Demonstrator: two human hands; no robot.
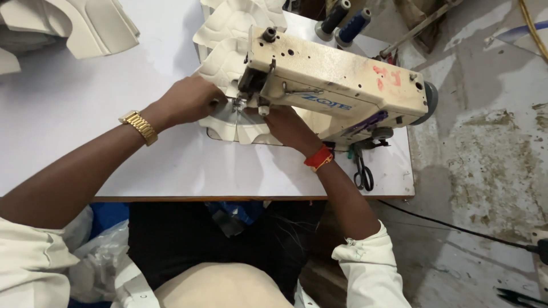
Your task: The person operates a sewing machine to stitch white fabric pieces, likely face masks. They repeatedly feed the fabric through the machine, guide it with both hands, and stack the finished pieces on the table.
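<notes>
A cream sewing machine [337, 85] stands on the white table [85, 108]. Under its needle lies a cream quilted fabric piece [225, 65]. My left hand [188, 101], with a gold watch on the wrist, presses on the fabric just left of the needle, fingers curled on the cloth. My right hand [288, 126], with a red and orange band on the wrist, rests on the fabric below the machine head, right of the needle. Part of the fabric is hidden by the machine and my hands.
More cream padded pieces [91, 28] lie at the table's far left. Two dark thread spools [342, 20] stand behind the machine. Black scissors [362, 174] lie near the table's right front edge. A stained concrete floor [485, 142] with a black cable lies to the right.
</notes>
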